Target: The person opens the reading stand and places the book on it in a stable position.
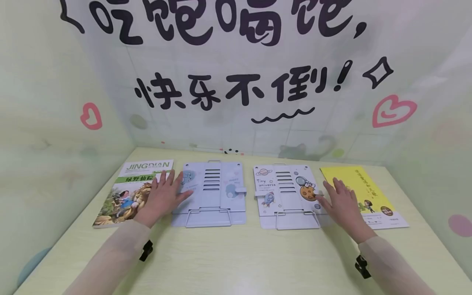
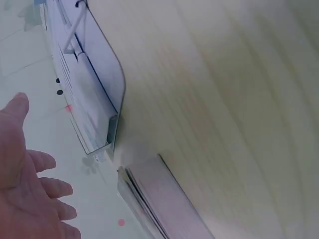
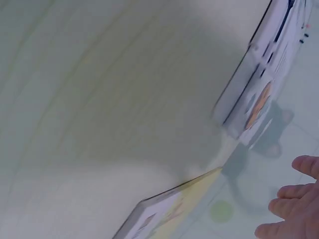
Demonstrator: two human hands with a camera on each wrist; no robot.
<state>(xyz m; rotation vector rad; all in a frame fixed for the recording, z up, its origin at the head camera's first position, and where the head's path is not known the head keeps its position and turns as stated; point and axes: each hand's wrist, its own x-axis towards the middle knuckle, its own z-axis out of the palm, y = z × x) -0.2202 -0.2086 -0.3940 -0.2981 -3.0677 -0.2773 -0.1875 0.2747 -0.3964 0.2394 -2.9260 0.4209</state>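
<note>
My left hand (image 1: 162,198) hovers with fingers spread between a picture book (image 1: 127,200) with a lion on its cover and a pale blue folding book stand (image 1: 212,200). In the left wrist view that hand (image 2: 30,184) holds nothing. On the other side, my right hand (image 1: 343,207) reaches with fingers extended over the gap between a white "Tiny universe" book stand (image 1: 287,200) and a yellow book (image 1: 372,192). The right wrist view shows its fingers (image 3: 294,199) holding nothing. Both stands lie folded flat, wire supports at their front edges.
The pale wooden table (image 1: 236,258) carries the two books at the outer sides and the two stands in the middle. Behind it hangs a printed backdrop (image 1: 221,135) with large black characters. A black strap piece (image 1: 146,250) shows under the left sleeve, another (image 1: 362,267) under the right.
</note>
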